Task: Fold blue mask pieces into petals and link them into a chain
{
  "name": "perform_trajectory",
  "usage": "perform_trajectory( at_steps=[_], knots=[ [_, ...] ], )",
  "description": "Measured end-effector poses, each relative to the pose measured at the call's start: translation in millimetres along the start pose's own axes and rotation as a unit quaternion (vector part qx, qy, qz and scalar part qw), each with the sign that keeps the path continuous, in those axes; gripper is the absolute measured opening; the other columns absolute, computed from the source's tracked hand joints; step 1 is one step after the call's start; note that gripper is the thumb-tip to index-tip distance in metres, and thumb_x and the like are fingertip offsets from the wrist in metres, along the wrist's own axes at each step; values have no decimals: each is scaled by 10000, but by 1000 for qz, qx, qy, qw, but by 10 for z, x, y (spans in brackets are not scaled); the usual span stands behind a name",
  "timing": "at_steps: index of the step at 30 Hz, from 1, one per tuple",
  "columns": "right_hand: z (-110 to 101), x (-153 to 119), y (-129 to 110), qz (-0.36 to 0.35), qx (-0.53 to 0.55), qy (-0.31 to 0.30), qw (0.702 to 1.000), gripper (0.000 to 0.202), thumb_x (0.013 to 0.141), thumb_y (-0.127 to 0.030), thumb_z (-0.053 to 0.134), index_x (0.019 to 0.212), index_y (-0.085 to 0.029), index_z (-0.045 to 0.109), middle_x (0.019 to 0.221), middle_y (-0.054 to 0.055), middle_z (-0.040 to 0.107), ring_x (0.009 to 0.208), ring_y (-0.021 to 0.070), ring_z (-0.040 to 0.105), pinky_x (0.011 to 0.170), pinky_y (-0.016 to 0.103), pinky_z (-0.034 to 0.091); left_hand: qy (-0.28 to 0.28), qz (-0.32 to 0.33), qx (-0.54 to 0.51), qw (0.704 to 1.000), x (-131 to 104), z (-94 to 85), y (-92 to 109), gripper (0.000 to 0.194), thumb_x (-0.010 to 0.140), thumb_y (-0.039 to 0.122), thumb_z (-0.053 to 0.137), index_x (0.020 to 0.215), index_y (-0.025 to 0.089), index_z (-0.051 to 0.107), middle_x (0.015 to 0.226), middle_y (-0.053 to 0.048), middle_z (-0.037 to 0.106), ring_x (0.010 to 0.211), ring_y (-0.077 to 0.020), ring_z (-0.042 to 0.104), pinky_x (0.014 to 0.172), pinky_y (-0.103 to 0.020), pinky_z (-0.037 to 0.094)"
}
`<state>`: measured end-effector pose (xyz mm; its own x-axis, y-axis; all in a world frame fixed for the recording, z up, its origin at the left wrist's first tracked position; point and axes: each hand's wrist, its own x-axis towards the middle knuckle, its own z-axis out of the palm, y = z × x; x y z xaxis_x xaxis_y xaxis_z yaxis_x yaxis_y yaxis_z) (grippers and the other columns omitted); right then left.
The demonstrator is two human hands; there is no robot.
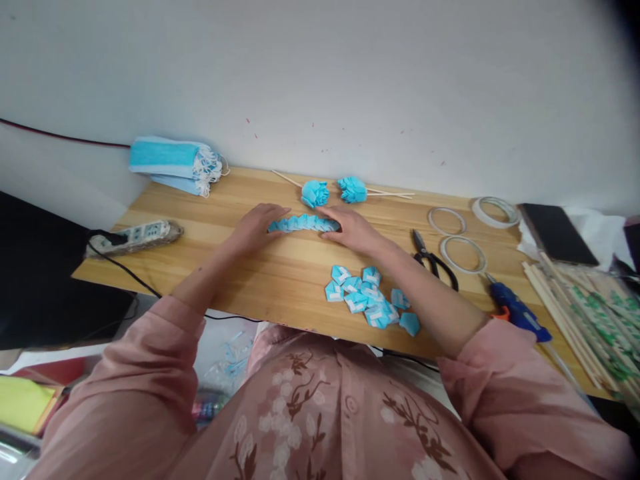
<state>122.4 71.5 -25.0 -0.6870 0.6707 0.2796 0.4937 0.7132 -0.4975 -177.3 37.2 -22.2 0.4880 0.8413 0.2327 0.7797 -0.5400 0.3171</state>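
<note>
A row of folded blue pieces [303, 223] lies in a gentle arc on the wooden table [210, 267]. My left hand [257, 225] rests palm down at its left end, fingers touching it. My right hand [353, 228] lies flat at the right end, fingers on the row. Neither hand lifts anything. Just beyond the row lie two blue fabric flowers on thin sticks [315, 193] [353, 189]. A loose pile of several folded blue pieces [367, 301] sits nearer me, under my right forearm.
A stack of blue face masks [173, 164] lies back left, a power strip [135, 237] at the left edge. Right of my hands are black scissors [433, 259], three tape rolls [463, 253], a blue glue gun [517, 312], a phone [557, 233] and wooden sticks [575, 307].
</note>
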Motion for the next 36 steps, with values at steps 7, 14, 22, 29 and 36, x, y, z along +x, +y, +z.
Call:
perform_trajectory(
  at_steps=[7, 14, 22, 29, 36],
  knots=[
    [78, 166, -158, 0, -24, -18, 1000, 583, 895, -289, 701, 1442, -160, 549, 1442, 175, 594, 1326, 328, 565, 1110, 505, 443, -6, -17, -4, 1000, -23, 18, -5, 539, 894, 414, 636, 1379, 182, 603, 1375, -144, 633, 1262, -308, 571, 1086, -469, 446],
    [235, 379, -263, 13, -28, -41, 999, 569, 880, -210, 709, 1425, -173, 551, 1452, 154, 594, 1335, 319, 566, 1097, 481, 466, -8, -15, -5, 1000, -27, 9, 5, 564, 882, 372, 637, 1403, 166, 578, 1368, -157, 637, 1252, -315, 579, 1074, -478, 456],
    [280, 431, -252, 8, -24, -41, 999, 541, 892, -172, 679, 1419, -170, 555, 1421, 155, 619, 1314, 324, 584, 1094, 495, 470, -1, -5, -21, 1000, -2, -4, -20, 511, 923, 343, 565, 1401, 163, 593, 1321, -150, 668, 1207, -310, 607, 1049, -478, 477],
    [282, 401, -259, 4, -12, -40, 999, 533, 899, -149, 653, 1422, -173, 559, 1427, 153, 616, 1332, 315, 571, 1112, 515, 455, 36, 24, -28, 999, -23, 1, 6, 275, 941, 298, 588, 1145, 165, 715, 1262, -109, 688, 1193, -260, 606, 1042, -431, 484],
    [286, 403, -250, 2, -7, -36, 999, 521, 895, -155, 651, 1409, -177, 572, 1416, 139, 628, 1317, 307, 583, 1103, 495, 461, 38, 51, -5, 998, -22, 1, 54, 233, 981, 314, 562, 1047, 182, 743, 1247, -115, 681, 1184, -256, 596, 1022, -436, 481]
  ],
)
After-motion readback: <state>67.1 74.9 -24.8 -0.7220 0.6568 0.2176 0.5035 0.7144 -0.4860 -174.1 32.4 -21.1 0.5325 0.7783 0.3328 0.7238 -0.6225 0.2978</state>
